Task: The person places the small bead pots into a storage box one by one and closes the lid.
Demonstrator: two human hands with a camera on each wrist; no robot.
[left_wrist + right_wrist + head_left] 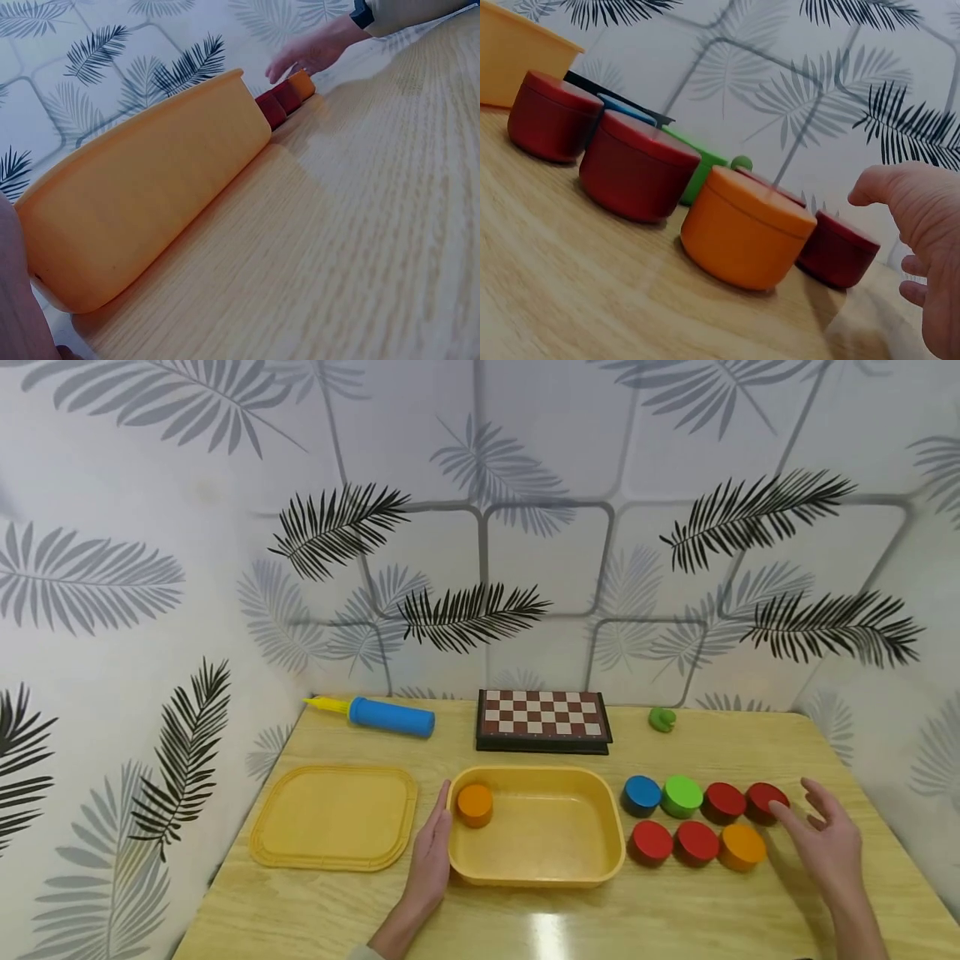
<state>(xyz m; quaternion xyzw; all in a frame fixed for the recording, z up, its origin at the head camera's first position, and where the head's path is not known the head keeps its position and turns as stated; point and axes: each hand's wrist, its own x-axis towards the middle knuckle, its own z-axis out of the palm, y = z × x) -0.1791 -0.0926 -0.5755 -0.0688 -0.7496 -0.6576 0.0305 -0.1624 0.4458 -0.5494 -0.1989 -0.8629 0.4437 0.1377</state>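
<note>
A yellow tub (537, 865) stands mid-table with one orange round tin (475, 804) in its far-left corner. My left hand (430, 852) lies flat against the tub's left wall (142, 202), fingers straight. To the right sit two rows of round tins: blue (642, 795), green (682, 796) and two red (723, 802) at the back, two red (651, 842) and an orange tin (742, 847) in front. My right hand (821, 835) hovers open just right of the orange tin (746, 229), fingers spread near the far-right red tin (765, 801), holding nothing.
A flat yellow lid (334, 817) lies left of the tub. At the back are a blue pump with a yellow tip (382, 715), a folded chessboard (542, 721) and a small green object (662, 719). Leaf-patterned walls close in behind and on both sides.
</note>
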